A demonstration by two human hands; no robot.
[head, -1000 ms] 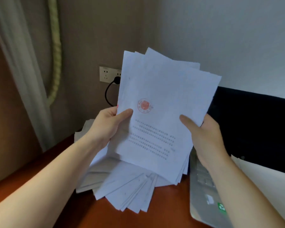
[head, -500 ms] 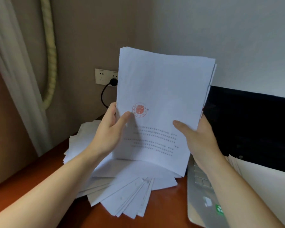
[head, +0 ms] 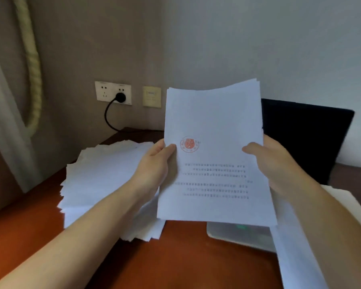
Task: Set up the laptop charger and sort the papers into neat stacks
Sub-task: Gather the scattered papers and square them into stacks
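One squared sheaf of papers, red stamp on the top sheet, held upright at frame centre above the desk. Left hand pinches its left edge, right hand its right edge, thumbs in front. Loose paper pile lies on the desk, centre left. Open laptop behind, right. Black plug sits in wall socket, upper left.

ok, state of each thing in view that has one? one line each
paper sheaf: held upright, edges roughly squared, stamped page facing camera
left grip: pinches sheaf's left edge, thumb on front
right grip: pinches sheaf's right edge, thumb on front
loose pile: lying on desk, edges ragged
plug: seated in wall outlet's right socket
laptop: open, screen dark
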